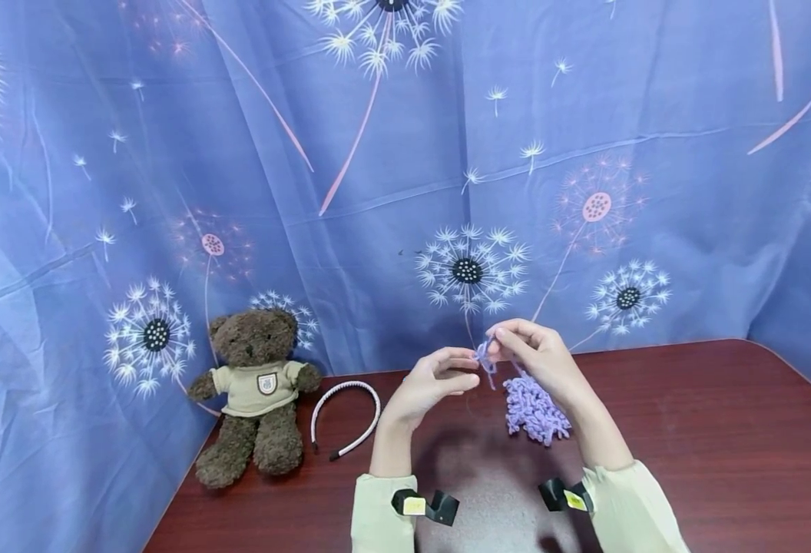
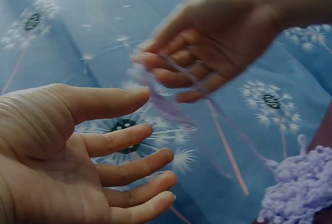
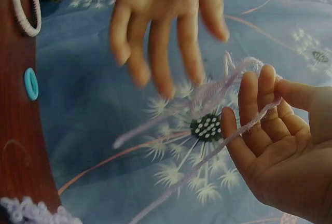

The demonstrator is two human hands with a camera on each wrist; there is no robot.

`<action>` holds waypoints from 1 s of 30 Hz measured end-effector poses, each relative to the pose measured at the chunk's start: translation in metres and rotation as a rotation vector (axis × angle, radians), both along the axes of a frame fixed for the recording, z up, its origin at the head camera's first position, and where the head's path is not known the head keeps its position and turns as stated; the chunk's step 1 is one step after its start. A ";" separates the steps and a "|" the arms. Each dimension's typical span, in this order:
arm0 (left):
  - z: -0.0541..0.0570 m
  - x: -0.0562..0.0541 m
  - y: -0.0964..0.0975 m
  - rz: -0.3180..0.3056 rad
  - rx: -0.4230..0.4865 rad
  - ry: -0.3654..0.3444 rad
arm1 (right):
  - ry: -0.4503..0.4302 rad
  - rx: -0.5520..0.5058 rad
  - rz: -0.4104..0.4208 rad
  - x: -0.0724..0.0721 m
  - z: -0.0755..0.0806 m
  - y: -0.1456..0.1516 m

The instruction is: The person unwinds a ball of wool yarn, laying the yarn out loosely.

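Note:
My right hand (image 1: 533,355) pinches a looped strand of purple yarn (image 1: 486,359) between thumb and forefinger, above the table. A tail of that yarn crosses my right palm in the right wrist view and runs down toward a curly purple yarn bundle (image 1: 535,411). In the left wrist view the bundle (image 2: 301,187) shows at the lower right with the strand leading to it. My left hand (image 2: 67,146) is held palm up beside the loops, its fingers extended and apart, gripping nothing. The loops are blurred in the left wrist view.
A brown teddy bear (image 1: 256,395) in a beige shirt sits at the table's left. Beside it lies a white headband (image 1: 376,415). A turquoise ring (image 3: 31,84) lies near the table's back edge. Behind the reddish-brown table (image 1: 710,430) hangs a blue dandelion curtain (image 1: 392,184).

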State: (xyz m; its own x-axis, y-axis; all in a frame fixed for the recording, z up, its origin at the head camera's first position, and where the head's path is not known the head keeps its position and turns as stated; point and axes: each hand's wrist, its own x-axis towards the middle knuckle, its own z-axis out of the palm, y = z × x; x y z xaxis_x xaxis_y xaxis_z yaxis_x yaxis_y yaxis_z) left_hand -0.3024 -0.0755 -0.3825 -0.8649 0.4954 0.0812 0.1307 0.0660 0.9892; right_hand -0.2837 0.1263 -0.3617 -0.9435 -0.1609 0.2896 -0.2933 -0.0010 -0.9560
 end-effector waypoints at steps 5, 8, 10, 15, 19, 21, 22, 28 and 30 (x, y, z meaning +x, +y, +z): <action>-0.004 0.000 0.007 -0.064 -0.022 -0.015 | 0.013 0.012 0.013 0.005 0.005 -0.005; -0.004 0.001 0.007 -0.084 0.002 -0.033 | 0.007 0.011 0.007 0.005 0.007 -0.006; -0.003 0.001 0.006 -0.094 0.026 -0.032 | 0.005 -0.004 0.003 0.005 0.007 -0.004; -0.001 0.001 -0.004 -0.093 0.059 0.012 | 0.020 -0.062 -0.015 0.003 0.006 0.006; -0.001 -0.002 -0.015 -0.063 0.087 0.052 | 0.032 -0.139 -0.043 0.001 0.006 0.020; -0.001 -0.003 -0.021 -0.033 0.101 0.055 | 0.040 -0.201 -0.052 0.001 0.005 0.028; -0.001 -0.004 -0.025 -0.017 0.110 0.054 | 0.043 -0.231 -0.056 0.001 0.005 0.033; 0.003 -0.004 -0.042 0.085 0.155 0.012 | 0.072 -0.368 -0.088 0.000 0.000 0.058; 0.003 -0.004 -0.048 0.122 0.172 0.001 | 0.071 -0.381 -0.109 -0.001 -0.003 0.066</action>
